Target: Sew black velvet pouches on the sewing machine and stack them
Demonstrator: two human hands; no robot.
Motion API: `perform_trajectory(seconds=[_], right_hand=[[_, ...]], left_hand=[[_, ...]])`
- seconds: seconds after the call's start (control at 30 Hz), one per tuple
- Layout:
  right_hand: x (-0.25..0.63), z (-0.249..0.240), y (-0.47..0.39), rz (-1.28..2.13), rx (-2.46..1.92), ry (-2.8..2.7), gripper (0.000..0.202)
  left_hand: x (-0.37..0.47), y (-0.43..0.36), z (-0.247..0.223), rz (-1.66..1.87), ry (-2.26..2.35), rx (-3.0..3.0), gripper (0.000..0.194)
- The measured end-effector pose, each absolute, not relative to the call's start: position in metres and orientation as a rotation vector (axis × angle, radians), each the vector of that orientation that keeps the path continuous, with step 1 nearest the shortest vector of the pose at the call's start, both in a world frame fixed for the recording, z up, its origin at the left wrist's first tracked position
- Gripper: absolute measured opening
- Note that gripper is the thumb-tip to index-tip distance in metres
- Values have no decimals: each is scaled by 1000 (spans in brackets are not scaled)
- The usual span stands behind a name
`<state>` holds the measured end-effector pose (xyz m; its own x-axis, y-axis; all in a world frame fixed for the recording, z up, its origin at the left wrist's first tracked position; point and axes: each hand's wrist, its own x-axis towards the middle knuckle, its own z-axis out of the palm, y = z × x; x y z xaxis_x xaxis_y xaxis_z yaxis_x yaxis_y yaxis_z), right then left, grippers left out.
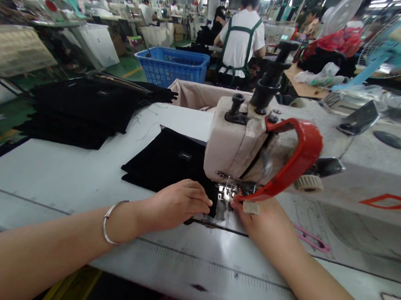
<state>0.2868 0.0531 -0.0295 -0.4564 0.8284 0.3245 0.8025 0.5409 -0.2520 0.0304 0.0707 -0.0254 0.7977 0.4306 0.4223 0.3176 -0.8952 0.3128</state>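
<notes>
A black fabric piece [166, 159] with a small dark label lies on the white sewing table, its right edge beside the presser foot [228, 192] of the sewing machine [236, 143]. My left hand [184, 200], with a ring and a silver bangle on the wrist, grips the near right corner of that fabric, fingers pressed together. On the other side of the foot is my right hand [266, 218], its fingertips closed close to the needle area. The red curved guard [310, 142] and a pale block hide part of this hand, and what it pinches is unclear.
Stacked black fabric pieces [78, 103] lie at the table's far left. Behind the table stand a blue basket [173, 65] and a cloth-lined bin [203, 94]. A pink thread snipper [312, 238] lies right of my right hand. A co-worker [241, 40] sits ahead, back turned.
</notes>
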Motion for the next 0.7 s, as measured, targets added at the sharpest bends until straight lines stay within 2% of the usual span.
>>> perform_trajectory(seconds=[0.17, 0.33, 0.5, 0.7], right_hand=[[283, -35, 47, -5, -1213, -2286, 13], [275, -29, 29, 241, -844, -2442, 32], [273, -35, 31, 291, -898, -2402, 32], [269, -34, 34, 249, -970, -2387, 25]], left_hand=[[31, 69, -26, 740, 621, 2773, 22], [31, 71, -29, 720, 600, 2793, 19], [30, 82, -33, 565, 603, 2838, 22], [34, 100, -29, 633, 668, 2844, 22]])
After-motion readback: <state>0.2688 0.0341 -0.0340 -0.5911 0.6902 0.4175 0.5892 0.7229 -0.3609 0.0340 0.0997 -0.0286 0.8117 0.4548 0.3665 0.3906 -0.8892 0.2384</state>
